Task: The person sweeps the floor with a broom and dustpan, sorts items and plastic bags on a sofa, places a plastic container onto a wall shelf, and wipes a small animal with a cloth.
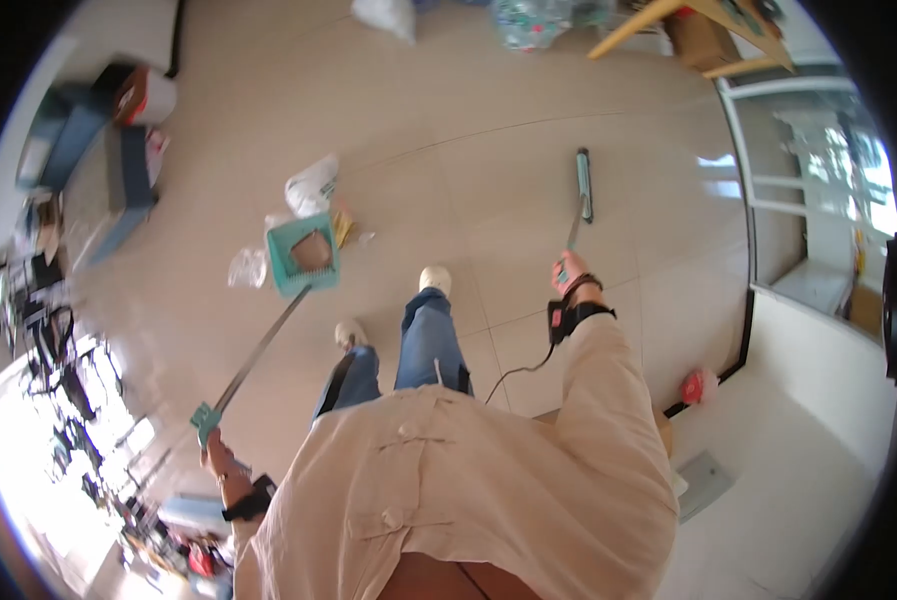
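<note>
My left hand [218, 458] is closed around the green grip at the top of a long-handled dustpan [277, 256]. Its teal pan rests on the floor ahead of my feet, with a flat brown piece [311, 252] lying inside. A white plastic bag [313, 185], a yellow wrapper [344, 227] and a clear plastic piece [248, 268] lie around the pan. Out to the right, my right hand [571, 275] grips the handle of a broom [584, 185]. The broom's narrow teal-and-dark head is on the tiles, well apart from the dustpan.
Bags of bottles [528, 22] and a wooden-legged piece of furniture [648, 25] stand at the far side. On the right is a white-framed glass cabinet [788, 185]. A red bag [698, 386] lies by the wall. Grey-blue furniture [118, 190] stands left. A cable [518, 372] hangs from my right wrist.
</note>
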Motion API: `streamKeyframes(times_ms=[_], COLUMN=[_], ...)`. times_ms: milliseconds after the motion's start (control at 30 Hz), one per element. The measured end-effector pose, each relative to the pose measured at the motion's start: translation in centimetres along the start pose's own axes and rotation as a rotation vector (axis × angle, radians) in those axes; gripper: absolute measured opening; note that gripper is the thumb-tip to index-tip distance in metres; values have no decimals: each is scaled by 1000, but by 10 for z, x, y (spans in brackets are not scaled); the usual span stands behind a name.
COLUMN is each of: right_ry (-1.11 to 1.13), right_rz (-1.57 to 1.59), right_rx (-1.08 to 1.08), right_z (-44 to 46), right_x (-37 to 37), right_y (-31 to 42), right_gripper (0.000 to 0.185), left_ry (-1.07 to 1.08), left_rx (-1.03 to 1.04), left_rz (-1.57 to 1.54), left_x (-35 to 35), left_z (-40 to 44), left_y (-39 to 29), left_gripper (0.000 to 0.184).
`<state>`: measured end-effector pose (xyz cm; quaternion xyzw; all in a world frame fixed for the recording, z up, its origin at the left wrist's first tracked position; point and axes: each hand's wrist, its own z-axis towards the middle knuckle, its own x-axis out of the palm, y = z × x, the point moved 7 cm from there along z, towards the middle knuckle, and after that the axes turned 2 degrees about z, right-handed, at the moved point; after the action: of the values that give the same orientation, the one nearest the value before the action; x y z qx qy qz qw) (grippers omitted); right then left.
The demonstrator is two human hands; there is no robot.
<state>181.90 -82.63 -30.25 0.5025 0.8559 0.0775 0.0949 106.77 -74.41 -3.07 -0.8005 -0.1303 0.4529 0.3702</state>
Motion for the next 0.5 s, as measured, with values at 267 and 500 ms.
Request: streamKeyframes(times_ms=[267,500], right_ry=[203,450], right_rz=[-454,-410], right_rx=[-82,-78], right_z=[-139,-186], right_x=[101,191], right_y=[-128,-165], right_gripper=[16,16], left_ry=[-178,-432], left_rx=[-116,-118], left_rz=[-115,-180], left_x=[-50,-111], left_z=[1,59], left_y=[15,57], left_gripper=[16,13])
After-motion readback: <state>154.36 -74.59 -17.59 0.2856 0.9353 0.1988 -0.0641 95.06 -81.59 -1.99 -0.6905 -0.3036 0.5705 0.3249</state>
